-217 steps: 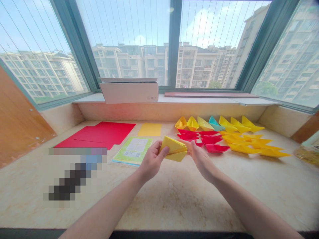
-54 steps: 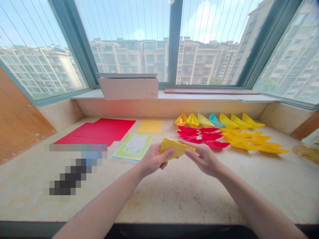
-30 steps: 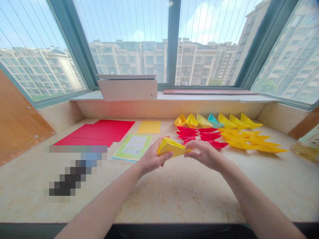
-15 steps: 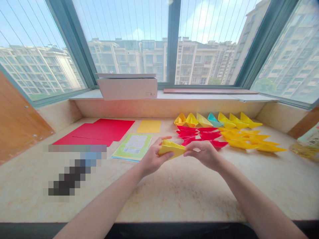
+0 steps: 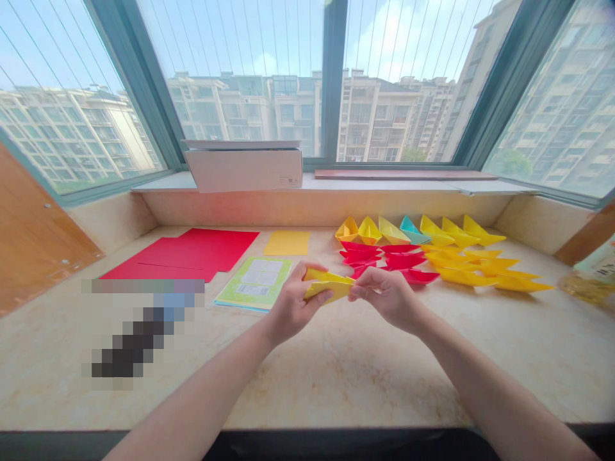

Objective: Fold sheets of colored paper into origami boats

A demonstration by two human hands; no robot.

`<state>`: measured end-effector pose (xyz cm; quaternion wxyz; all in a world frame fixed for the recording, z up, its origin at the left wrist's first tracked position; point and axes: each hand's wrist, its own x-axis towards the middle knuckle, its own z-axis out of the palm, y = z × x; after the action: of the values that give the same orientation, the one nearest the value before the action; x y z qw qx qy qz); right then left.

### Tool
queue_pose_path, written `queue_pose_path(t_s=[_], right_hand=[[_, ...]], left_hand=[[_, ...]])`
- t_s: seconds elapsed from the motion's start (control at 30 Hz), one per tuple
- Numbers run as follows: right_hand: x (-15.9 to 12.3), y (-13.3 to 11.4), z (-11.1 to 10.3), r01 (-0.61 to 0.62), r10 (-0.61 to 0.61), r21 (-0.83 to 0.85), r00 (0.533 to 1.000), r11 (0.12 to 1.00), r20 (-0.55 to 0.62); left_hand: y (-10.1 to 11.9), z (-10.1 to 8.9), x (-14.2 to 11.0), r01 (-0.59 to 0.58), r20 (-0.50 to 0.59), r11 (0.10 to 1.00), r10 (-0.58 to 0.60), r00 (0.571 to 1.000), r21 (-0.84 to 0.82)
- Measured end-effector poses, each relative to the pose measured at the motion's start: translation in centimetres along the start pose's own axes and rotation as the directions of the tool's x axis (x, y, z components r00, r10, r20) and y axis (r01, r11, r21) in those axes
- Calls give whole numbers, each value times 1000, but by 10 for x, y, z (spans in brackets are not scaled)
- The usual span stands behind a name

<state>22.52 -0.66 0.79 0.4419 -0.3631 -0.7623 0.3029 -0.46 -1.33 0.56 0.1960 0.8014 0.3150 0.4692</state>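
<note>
A folded piece of yellow paper (image 5: 330,285) is held above the marble counter (image 5: 336,371) between both my hands. My left hand (image 5: 292,306) grips its left end, thumb on the near side and fingers curled over the top. My right hand (image 5: 390,297) pinches its right end with closed fingertips. The paper looks like a flattened, partly opened wedge. Behind my right hand lie rows of finished paper boats (image 5: 435,256) in yellow, red and one teal.
Red paper sheets (image 5: 192,253), a yellow square sheet (image 5: 287,243) and a green paper packet (image 5: 254,283) lie at the left and centre. A white box (image 5: 243,168) sits on the window ledge. A wooden panel (image 5: 33,250) stands at left.
The folded yellow paper has been squeezed flatter and narrower between my hands. Both hands stay on it, drawn a little closer together. The view has shifted slightly.
</note>
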Motion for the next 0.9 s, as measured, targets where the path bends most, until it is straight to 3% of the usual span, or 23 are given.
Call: queue_pose_path(t_s=[0.2, 0.43, 0.57, 0.67, 0.9], right_hand=[[-3, 8, 7, -47, 47, 112, 999, 993, 10], [-2, 6, 2, -76, 54, 96, 976, 993, 212], [-3, 2, 1, -98, 92, 27, 978, 995, 189], [-4, 2, 3, -115, 101, 65, 977, 991, 188], [-5, 4, 9, -72, 74, -19, 991, 997, 112]], left_hand=[[-1, -2, 0, 43, -5, 999, -43, 999, -23], [-2, -5, -1, 13, 37, 1000, -13, 999, -9], [-2, -6, -1, -57, 49, 998, 55, 997, 26], [-2, -6, 0, -97, 40, 994, 96, 995, 45], [-4, -5, 0, -72, 43, 997, 71, 997, 18]])
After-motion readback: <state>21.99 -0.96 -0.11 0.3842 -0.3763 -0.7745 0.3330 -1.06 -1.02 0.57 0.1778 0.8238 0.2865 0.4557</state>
